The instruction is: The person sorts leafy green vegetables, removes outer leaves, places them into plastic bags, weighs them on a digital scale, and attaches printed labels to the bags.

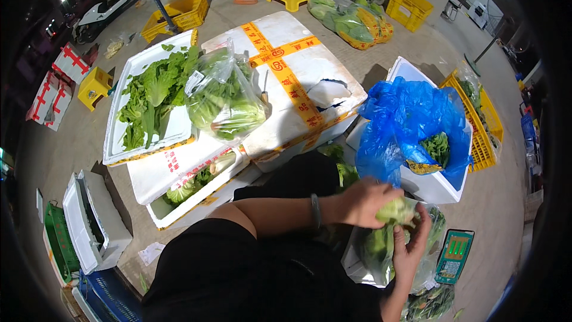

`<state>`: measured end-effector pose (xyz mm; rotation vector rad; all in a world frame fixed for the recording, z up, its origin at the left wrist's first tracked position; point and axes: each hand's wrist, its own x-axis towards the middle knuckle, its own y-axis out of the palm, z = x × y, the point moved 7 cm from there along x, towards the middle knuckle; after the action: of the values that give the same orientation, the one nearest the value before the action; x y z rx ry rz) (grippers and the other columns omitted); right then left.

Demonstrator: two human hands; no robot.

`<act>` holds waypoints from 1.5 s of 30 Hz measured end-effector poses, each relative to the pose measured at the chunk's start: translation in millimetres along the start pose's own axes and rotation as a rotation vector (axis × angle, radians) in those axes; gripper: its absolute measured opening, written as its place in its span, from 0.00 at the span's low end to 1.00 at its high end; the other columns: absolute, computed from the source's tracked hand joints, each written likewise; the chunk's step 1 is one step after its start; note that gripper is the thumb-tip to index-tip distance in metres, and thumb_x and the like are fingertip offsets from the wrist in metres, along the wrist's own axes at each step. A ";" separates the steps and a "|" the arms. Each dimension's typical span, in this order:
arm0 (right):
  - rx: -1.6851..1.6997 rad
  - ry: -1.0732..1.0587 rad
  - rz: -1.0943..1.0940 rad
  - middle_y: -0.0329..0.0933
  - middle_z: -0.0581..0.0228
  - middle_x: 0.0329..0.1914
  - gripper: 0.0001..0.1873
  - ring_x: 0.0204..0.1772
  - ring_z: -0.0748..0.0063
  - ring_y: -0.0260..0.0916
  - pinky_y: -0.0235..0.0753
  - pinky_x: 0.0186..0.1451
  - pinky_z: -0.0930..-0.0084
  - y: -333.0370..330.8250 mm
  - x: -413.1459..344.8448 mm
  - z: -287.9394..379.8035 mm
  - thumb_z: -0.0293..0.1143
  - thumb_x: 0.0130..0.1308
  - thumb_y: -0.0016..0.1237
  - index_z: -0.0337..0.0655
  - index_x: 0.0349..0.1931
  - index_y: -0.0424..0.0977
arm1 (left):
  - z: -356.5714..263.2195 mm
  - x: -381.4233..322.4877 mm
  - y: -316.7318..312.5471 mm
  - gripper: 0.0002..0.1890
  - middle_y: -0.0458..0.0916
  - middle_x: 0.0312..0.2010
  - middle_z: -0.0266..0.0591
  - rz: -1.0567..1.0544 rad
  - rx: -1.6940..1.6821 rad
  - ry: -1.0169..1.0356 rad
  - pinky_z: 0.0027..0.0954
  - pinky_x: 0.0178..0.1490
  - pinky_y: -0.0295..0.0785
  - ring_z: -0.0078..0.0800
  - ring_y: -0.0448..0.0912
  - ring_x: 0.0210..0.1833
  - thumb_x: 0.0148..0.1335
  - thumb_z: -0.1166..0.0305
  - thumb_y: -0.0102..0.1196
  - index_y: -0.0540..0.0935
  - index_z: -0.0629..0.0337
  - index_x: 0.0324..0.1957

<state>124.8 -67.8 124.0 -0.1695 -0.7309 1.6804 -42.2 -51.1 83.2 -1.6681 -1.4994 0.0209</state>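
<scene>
My left hand (366, 203), with a grey bangle on its wrist, grips a pale green leafy vegetable (395, 211) by its upper side. Just below and to the right, my right hand (410, 248) is held with thumb and fingers spread around the vegetable's lower end; blur hides whether it grips anything. Under both hands, a clear plastic bag (375, 250) of green vegetables sits on a white surface. Beside it on the right is a digital scale (455, 255) with a lit green display.
A foam box lined with a blue plastic bag (389, 116) stands ahead right. Left of centre, a foam lid (129, 156) carries loose lettuce leaves (156, 82), next to a bagged bundle of greens (225, 98). A thin wooden-handled tool (265, 96) lies on a taped foam box (286, 44).
</scene>
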 end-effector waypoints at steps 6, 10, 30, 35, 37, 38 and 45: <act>-0.005 -0.040 -0.022 0.65 0.56 0.69 0.34 0.62 0.60 0.69 0.68 0.63 0.65 -6.3 14.1 15.8 0.30 0.64 0.58 0.40 0.69 0.61 | 158.1 3.8 -136.0 0.32 0.84 0.43 0.45 -0.694 -0.343 -0.531 0.37 0.50 0.80 0.34 0.84 0.44 0.48 0.50 0.73 0.79 0.60 0.51; 0.037 0.065 0.023 0.69 0.57 0.66 0.32 0.59 0.62 0.72 0.70 0.61 0.66 -1.8 2.0 -0.4 0.26 0.62 0.59 0.38 0.66 0.65 | 244.4 -51.7 -210.1 0.29 0.86 0.38 0.50 -0.837 0.104 -0.952 0.40 0.50 0.78 0.43 0.84 0.44 0.48 0.49 0.71 0.84 0.64 0.43; 0.255 0.168 0.119 0.70 0.64 0.59 0.21 0.54 0.72 0.72 0.74 0.56 0.76 15.0 -54.3 -60.3 0.18 0.64 0.54 0.35 0.58 0.70 | 315.2 -107.7 -183.7 0.45 0.76 0.57 0.64 -1.049 -0.393 -1.261 0.42 0.60 0.73 0.48 0.77 0.58 0.49 0.49 0.70 0.73 0.81 0.58; 0.393 0.309 0.103 0.74 0.67 0.52 0.18 0.51 0.76 0.71 0.72 0.57 0.77 17.0 -57.4 -73.8 0.17 0.64 0.54 0.35 0.55 0.72 | 306.7 -82.2 -179.9 0.34 0.79 0.54 0.55 -1.140 -1.190 -0.802 0.46 0.57 0.76 0.45 0.79 0.55 0.62 0.51 0.63 0.73 0.70 0.59; 0.454 0.344 0.108 0.74 0.68 0.49 0.17 0.50 0.77 0.71 0.72 0.56 0.78 20.7 -56.7 -75.9 0.17 0.64 0.54 0.34 0.54 0.73 | 296.2 -71.9 -179.5 0.32 0.79 0.55 0.52 -1.101 -1.435 -0.663 0.49 0.60 0.75 0.46 0.79 0.56 0.64 0.50 0.60 0.74 0.66 0.60; 0.478 0.349 0.119 0.75 0.69 0.48 0.17 0.50 0.78 0.71 0.72 0.56 0.78 23.0 -55.8 -75.9 0.17 0.65 0.54 0.35 0.54 0.73 | 291.0 -69.3 -180.6 0.30 0.78 0.58 0.49 -1.090 -1.485 -0.636 0.51 0.64 0.71 0.47 0.77 0.59 0.67 0.47 0.55 0.74 0.59 0.62; 0.561 0.360 0.157 0.76 0.69 0.48 0.15 0.50 0.79 0.72 0.70 0.57 0.80 39.7 -42.4 -74.9 0.18 0.66 0.54 0.35 0.52 0.74 | 271.1 -46.4 -213.9 0.31 0.76 0.62 0.47 -1.141 -1.538 -0.475 0.53 0.68 0.67 0.47 0.74 0.63 0.68 0.44 0.51 0.73 0.53 0.64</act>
<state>139.2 -82.0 31.3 -0.1283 0.0343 1.8732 -370.9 44.3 17.3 -1.4306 -2.9752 -1.8379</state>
